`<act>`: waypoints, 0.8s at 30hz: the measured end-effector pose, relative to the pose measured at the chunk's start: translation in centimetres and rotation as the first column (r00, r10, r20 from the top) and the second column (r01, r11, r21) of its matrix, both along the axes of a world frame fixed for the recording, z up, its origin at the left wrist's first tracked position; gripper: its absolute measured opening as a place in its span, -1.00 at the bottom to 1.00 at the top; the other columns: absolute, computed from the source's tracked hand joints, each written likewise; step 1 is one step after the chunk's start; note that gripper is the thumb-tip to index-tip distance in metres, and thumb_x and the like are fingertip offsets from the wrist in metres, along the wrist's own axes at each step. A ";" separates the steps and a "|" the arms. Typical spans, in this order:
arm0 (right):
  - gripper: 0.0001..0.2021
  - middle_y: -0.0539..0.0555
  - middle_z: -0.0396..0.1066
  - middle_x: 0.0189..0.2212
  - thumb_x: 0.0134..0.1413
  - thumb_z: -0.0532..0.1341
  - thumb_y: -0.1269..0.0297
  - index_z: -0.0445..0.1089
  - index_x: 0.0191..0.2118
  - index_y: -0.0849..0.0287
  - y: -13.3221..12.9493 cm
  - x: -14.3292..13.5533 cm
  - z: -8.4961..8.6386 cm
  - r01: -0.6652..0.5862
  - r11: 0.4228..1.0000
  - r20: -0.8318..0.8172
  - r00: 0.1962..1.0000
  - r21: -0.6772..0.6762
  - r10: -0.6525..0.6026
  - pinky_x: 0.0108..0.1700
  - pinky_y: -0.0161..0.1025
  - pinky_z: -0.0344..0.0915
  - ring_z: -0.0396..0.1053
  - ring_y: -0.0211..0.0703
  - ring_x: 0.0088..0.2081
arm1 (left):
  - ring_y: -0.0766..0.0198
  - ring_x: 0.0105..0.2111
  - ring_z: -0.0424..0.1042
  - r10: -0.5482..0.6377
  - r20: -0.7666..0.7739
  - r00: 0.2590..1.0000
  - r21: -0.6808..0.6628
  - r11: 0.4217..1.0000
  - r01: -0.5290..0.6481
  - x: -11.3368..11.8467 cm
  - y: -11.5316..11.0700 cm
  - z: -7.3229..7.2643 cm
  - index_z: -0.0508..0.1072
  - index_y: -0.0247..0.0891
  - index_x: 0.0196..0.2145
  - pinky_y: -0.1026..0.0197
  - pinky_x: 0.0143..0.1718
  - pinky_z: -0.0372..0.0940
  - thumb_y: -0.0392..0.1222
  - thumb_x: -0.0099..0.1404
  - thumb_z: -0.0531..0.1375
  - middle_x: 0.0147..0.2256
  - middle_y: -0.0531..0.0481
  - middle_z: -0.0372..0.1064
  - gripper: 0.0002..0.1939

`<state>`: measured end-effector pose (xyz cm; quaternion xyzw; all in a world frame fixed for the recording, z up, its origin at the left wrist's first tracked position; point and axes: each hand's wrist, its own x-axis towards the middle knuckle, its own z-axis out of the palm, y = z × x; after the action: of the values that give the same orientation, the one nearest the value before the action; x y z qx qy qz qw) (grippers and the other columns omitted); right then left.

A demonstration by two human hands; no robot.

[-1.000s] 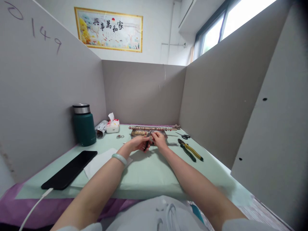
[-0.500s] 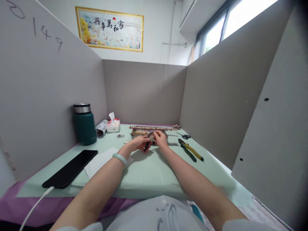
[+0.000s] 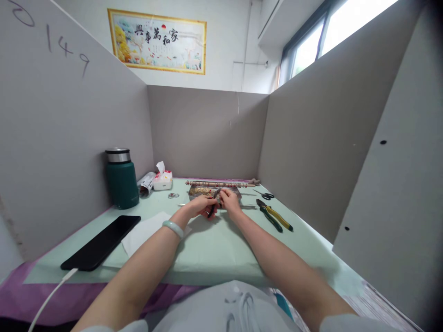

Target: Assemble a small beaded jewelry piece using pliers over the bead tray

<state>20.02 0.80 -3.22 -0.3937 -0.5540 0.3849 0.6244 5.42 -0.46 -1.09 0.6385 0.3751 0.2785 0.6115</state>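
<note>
My left hand (image 3: 201, 206), with a pale green bangle (image 3: 173, 228) on its wrist, is closed round a small black-handled tool (image 3: 211, 211) whose tip points up and away. Right beside it, my right hand (image 3: 230, 200) pinches something too small to make out near the tool's tip. Both hands are just in front of a shallow tray (image 3: 191, 196) of gold and red small pieces. Behind the tray lies a rod (image 3: 221, 184) strung with small beaded items.
Green-and-yellow pliers (image 3: 275, 217) and black scissors (image 3: 266, 196) lie at the right. At the left stand a green bottle (image 3: 122, 180) and a tissue pack (image 3: 162, 180), with a phone (image 3: 102, 242) and white paper (image 3: 140, 234) nearer me. Panels enclose three sides.
My right hand has shifted very slightly at the tool's tip. The left hand still grips the tool in nearly the same place.
</note>
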 end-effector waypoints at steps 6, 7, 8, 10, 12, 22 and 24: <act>-0.78 -0.15 0.09 -0.70 -0.16 0.12 0.13 0.29 -0.37 0.15 0.0 -0.1 -0.1 -0.023 1.000 -0.021 1.000 -0.016 0.023 -0.65 -0.37 -0.03 0.01 -0.35 -0.68 | 0.26 -0.58 0.38 -0.010 0.043 0.999 -0.031 0.999 0.011 0.4 -0.3 -0.1 0.34 -0.36 -0.36 0.15 -0.51 0.31 -0.01 0.14 0.21 -0.54 -0.01 0.33 -0.68; -0.78 -0.15 0.10 -0.69 -0.16 0.12 0.13 0.28 -0.37 0.15 0.1 -0.1 -0.1 -0.024 1.000 -0.025 0.999 -0.013 0.024 -0.65 -0.37 -0.02 0.02 -0.36 -0.68 | 0.26 -0.58 0.38 -0.016 0.056 0.998 -0.044 0.999 0.019 0.4 -0.3 0.0 0.34 -0.36 -0.35 0.14 -0.50 0.31 -0.02 0.16 0.19 -0.54 -0.01 0.33 -0.70; -0.77 -0.14 0.10 -0.69 -0.15 0.12 0.13 0.28 -0.37 0.15 0.1 -0.1 -0.2 -0.026 1.000 -0.026 0.999 -0.009 0.026 -0.65 -0.37 -0.01 0.02 -0.36 -0.68 | 0.26 -0.58 0.39 -0.024 0.067 0.997 -0.057 0.998 0.028 0.5 -0.4 0.0 0.34 -0.36 -0.34 0.14 -0.49 0.32 -0.03 0.18 0.18 -0.54 -0.02 0.34 -0.71; -0.77 -0.14 0.10 -0.68 -0.14 0.11 0.12 0.28 -0.35 0.15 0.2 -0.1 -0.3 -0.025 1.000 -0.023 0.999 -0.001 0.025 -0.65 -0.38 0.01 0.03 -0.36 -0.68 | 0.26 -0.56 0.40 -0.034 0.078 0.996 -0.077 0.996 0.040 0.5 -0.5 0.1 0.34 -0.36 -0.32 0.14 -0.48 0.32 -0.04 0.20 0.17 -0.53 -0.02 0.34 -0.71; -0.76 -0.13 0.10 -0.69 -0.13 0.11 0.12 0.29 -0.33 0.15 0.3 0.0 -0.4 -0.022 1.000 -0.010 1.000 0.005 0.022 -0.65 -0.38 0.02 0.03 -0.35 -0.67 | 0.27 -0.56 0.40 -0.040 0.078 0.996 -0.080 0.996 0.046 0.4 -0.5 0.2 0.34 -0.36 -0.32 0.15 -0.47 0.32 -0.03 0.19 0.17 -0.53 -0.02 0.35 -0.71; -0.77 -0.07 0.22 -0.64 -0.07 0.06 0.12 0.32 -0.39 0.15 0.9 0.4 -0.8 0.095 0.985 0.192 0.974 0.142 -0.122 -0.50 -0.33 0.12 0.17 -0.25 -0.56 | 0.34 -0.64 0.32 -0.002 0.035 0.999 -0.007 1.000 0.002 0.3 -0.1 0.0 0.33 -0.35 -0.38 0.25 -0.59 0.22 0.05 0.11 0.23 -0.58 0.03 0.31 -0.63; -0.77 -0.04 0.27 -0.60 -0.05 0.04 0.13 0.33 -0.41 0.15 0.9 0.5 -0.8 0.122 0.974 0.251 0.953 0.190 -0.169 -0.43 -0.31 0.15 0.22 -0.22 -0.49 | 0.35 -0.66 0.30 0.018 0.012 1.000 0.010 1.000 -0.018 0.3 -0.1 0.0 0.33 -0.34 -0.40 0.27 -0.62 0.20 0.07 0.12 0.21 -0.60 0.05 0.29 -0.63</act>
<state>20.56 1.75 -4.02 -0.4261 -0.6331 0.2322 0.6031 5.68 -0.56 -1.05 0.6366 0.3756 0.2897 0.6080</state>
